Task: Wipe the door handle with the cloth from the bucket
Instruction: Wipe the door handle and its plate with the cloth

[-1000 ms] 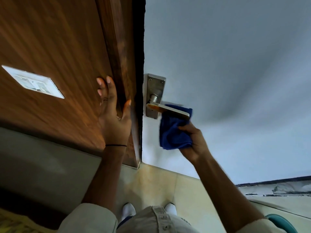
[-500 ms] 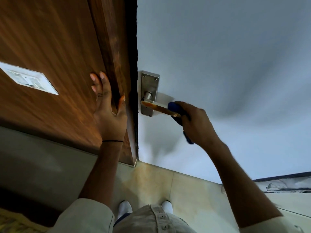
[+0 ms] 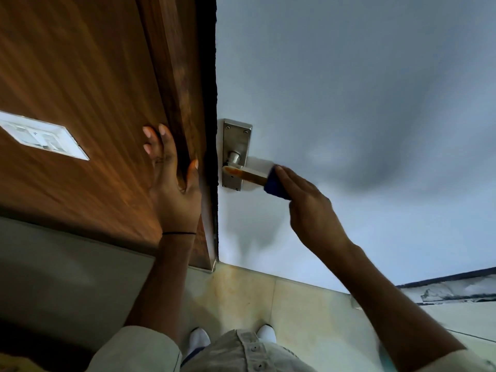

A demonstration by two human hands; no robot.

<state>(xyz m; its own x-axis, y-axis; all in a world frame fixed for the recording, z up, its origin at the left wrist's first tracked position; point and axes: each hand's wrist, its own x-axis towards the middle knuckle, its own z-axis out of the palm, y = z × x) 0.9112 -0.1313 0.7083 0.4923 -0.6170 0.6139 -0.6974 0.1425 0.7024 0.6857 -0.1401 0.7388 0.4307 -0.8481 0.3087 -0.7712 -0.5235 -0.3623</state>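
A metal lever door handle [image 3: 248,173] on a steel backplate [image 3: 236,142] sits on the pale door [image 3: 349,103] near its left edge. My right hand [image 3: 308,208] is closed over a blue cloth [image 3: 275,183], which wraps the outer end of the lever; most of the cloth is hidden under my fingers. My left hand [image 3: 171,183] lies flat with fingers spread on the brown wooden frame [image 3: 171,76] left of the door, holding nothing. The bucket is not in view.
A white switch plate [image 3: 43,135] is set in the wood panel at left. Below are beige floor tiles [image 3: 308,304], my white shoes [image 3: 198,340] and a dark-edged ledge [image 3: 451,288] at the right.
My right hand has gone from holding the cloth hanging under the lever to gripping it around the lever's outer end. The left hand stays on the frame.
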